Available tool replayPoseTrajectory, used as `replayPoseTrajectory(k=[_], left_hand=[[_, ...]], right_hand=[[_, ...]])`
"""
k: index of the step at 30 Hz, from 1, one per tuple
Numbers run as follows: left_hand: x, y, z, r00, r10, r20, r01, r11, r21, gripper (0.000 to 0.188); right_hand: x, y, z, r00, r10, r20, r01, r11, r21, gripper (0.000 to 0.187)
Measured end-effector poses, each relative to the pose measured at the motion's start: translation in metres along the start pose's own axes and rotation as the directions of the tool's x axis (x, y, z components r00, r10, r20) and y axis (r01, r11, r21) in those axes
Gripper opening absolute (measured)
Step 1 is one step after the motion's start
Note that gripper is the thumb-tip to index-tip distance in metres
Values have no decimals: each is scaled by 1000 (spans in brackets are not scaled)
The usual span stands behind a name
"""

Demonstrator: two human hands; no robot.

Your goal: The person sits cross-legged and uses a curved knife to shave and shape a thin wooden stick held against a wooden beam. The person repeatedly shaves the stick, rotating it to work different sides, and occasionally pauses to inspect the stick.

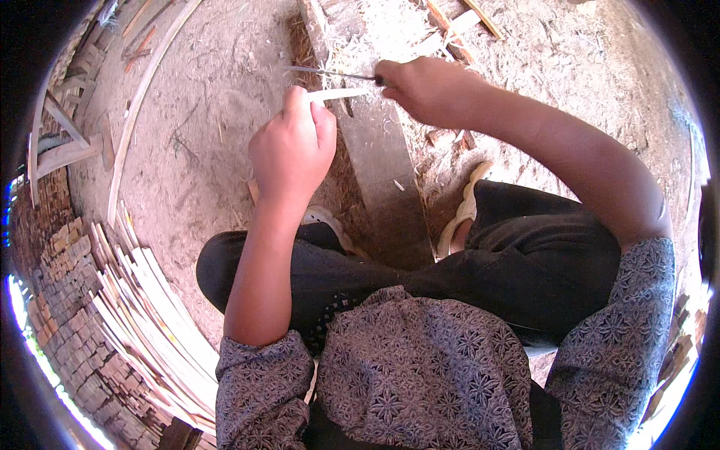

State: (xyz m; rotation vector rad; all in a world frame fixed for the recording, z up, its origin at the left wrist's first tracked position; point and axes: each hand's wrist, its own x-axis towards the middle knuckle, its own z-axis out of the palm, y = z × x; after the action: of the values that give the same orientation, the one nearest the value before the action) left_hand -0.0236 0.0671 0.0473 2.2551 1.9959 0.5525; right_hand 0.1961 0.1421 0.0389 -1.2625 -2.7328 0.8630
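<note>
My left hand (296,142) is closed around a pale, narrow strip of wood (339,94), whose free end points right over the plank. In my right hand (424,86) is a knife (337,73), gripped by its dark handle, with the thin blade reaching left. The blade lies just beyond the strip, nearly alongside it; whether the two touch, I cannot tell. Below both hands runs a long grey wooden plank (382,165), extending from between my feet to the far side. My left hand's palm side and the strip's other end are hidden.
Pale shavings (382,34) are heaped around the plank's far end, with loose sticks (484,16) beside them. A long curved strip (139,109) lies on the dirt floor (202,97) at left. Bundled pale strips (154,315) and stacked small wood pieces (75,337) fill the near left.
</note>
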Motion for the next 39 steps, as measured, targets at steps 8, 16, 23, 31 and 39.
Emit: replayPoseTrajectory(k=[8,16,23,31,39], left_hand=[[7,-7,4,1000,-1,-19,1,1000,14,17],[4,-4,5,1000,27,-16,-27,1000,3,18],[6,-4,1,1000,22,-18,-22,1000,-7,18],[5,3,4,999,42,-13,-42,999,-6,17],[1,-3,-3,998,-32,45,32,999,10,17]], right_hand=[[-25,109,70,936,220,275,-148,955,-257,26],[-11,-2,29,993,116,12,-117,989,93,22],[-25,78,66,933,210,291,-151,965,-213,28],[-11,20,48,979,186,89,-185,982,-22,24],[-9,22,28,968,238,83,-242,969,50,28]])
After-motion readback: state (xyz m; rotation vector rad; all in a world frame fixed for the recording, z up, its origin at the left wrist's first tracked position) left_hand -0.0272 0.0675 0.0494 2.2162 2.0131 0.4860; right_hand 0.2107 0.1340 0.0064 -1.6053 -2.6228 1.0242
